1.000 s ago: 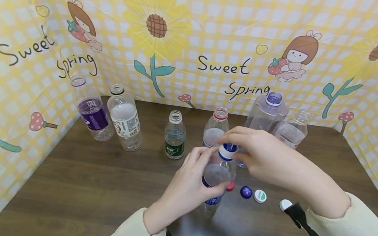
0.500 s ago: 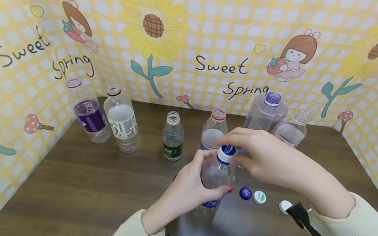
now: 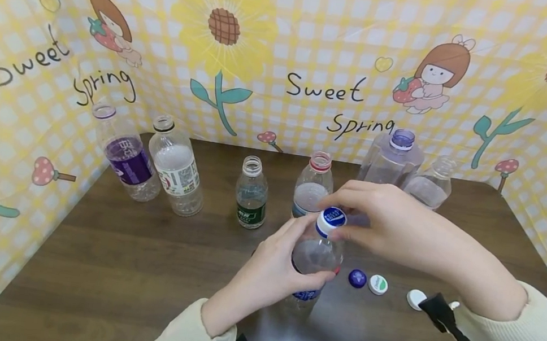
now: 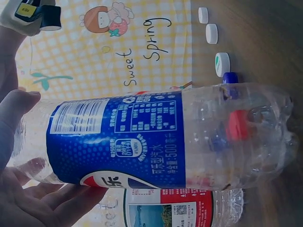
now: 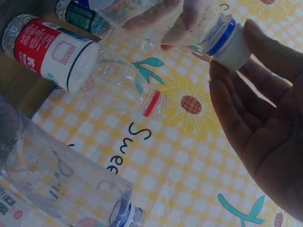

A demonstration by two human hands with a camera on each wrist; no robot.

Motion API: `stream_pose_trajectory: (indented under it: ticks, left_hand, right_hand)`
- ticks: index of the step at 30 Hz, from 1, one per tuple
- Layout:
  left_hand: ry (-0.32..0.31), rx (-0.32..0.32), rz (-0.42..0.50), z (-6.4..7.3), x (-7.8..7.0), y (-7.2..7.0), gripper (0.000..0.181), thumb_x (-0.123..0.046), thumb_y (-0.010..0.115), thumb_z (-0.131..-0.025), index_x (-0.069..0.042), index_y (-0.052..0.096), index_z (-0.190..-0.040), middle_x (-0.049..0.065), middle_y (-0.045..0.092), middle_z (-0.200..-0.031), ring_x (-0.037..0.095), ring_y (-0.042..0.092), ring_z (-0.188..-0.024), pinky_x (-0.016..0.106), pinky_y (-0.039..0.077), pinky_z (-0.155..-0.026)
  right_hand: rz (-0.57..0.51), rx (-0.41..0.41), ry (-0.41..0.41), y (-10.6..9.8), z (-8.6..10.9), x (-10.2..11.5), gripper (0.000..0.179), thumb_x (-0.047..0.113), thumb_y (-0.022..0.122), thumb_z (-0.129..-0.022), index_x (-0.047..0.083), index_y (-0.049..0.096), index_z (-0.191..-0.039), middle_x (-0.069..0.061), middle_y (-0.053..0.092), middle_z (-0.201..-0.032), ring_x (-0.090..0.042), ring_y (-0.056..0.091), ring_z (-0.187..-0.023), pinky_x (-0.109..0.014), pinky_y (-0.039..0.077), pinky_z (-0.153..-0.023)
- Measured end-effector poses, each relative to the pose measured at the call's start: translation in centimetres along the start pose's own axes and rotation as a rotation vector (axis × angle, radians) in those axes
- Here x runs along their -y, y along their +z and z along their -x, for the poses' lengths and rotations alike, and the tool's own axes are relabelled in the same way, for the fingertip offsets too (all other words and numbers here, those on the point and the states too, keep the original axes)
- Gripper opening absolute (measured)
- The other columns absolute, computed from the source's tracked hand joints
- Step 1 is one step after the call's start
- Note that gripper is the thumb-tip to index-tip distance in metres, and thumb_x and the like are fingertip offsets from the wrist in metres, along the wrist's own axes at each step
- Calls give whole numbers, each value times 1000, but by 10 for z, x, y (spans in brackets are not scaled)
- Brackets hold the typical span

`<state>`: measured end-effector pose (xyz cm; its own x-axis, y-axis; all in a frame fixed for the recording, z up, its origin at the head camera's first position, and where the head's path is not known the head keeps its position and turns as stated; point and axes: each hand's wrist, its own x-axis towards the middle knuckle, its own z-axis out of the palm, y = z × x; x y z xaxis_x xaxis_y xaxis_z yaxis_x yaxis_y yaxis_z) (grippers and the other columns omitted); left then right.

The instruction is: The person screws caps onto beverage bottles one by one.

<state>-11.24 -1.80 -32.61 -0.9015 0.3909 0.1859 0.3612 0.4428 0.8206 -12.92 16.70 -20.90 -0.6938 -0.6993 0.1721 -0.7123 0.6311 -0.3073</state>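
Note:
A clear plastic bottle with a blue label stands upright in front of me, its body gripped by my left hand around the upper part. Over its mouth, my right hand pinches a white bottle cap with a blue printed top between thumb and fingers. The right wrist view shows the cap right at the neck, just above the blue ring. Close behind is a bottle with a red neck ring, partly covered by my right hand. The lower label is partly hidden by my left hand in the head view.
Capless bottles stand along the back: a purple-label one, a white-label one, a small green-label one, a large purplish one and a clear one. Loose caps lie right: purple, green-and-white, white.
The cap's printed top has turned and shows more fully, with the right fingers shifted slightly around it. The left hand keeps its grip. The head view has moved a little.

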Motion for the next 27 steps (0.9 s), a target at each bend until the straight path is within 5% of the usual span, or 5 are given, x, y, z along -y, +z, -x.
stream_pose_trajectory:
  ticks: [7,10,16,27]
  left_hand:
    - [0,12,-5,0,-2,-2,76,-34,80,-76,-26,41,-140,-3,52,-133,14,54,-119,39,49,-99]
    - [-4,18,-10,0,-3,-3,77,-34,80,-76,-25,41,-141,-4,53,-131,13,54,-119,40,48,-101]
    - [3,22,-9,1,-2,-3,79,-32,80,-76,-23,39,-142,-2,54,-131,14,55,-119,40,49,-100]
    - [-2,39,-6,2,-3,-2,78,-32,79,-76,-23,38,-142,-2,54,-131,12,54,-120,41,48,-100]
  right_hand:
    - [49,-29,96,4,-2,2,31,36,77,-77,18,66,-99,10,63,-85,-5,55,-77,-25,51,-70]
    - [34,-7,94,3,0,0,41,39,77,-77,16,65,-109,7,66,-97,-7,61,-87,-30,54,-77]
    - [-62,79,-30,-2,6,-5,52,9,71,-84,19,55,-132,8,59,-130,-12,57,-119,-37,50,-96]
    - [-91,99,-73,-4,7,-6,45,-4,64,-85,21,63,-123,13,63,-123,-7,59,-115,-33,53,-92]
